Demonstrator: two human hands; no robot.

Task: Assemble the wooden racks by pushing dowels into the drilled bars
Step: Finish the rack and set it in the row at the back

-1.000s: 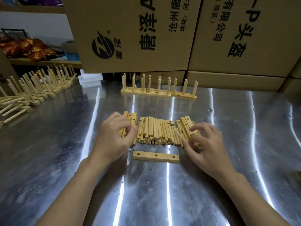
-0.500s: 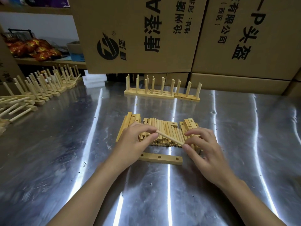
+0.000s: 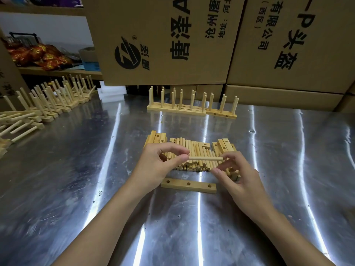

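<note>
Head view: left hand (image 3: 153, 166) pinches dowel (image 3: 205, 158); right hand (image 3: 242, 179) at its end, grip unclear.

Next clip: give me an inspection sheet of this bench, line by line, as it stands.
Surface: shiny metal table, small specks on it.
Job's things: three-hole bar lies flat near the hands; dowel pile behind it, spare bars at its sides; finished racks at the far edge and more racks on the left.
Clutter: white blocks by the boxes.
Hands: left hand pinches one end of a dowel; right hand has fingers at the other end, grip unclear.
Cables: nothing seen.
Surroundings: printed cardboard boxes; shelf with red-gold packets.
</note>
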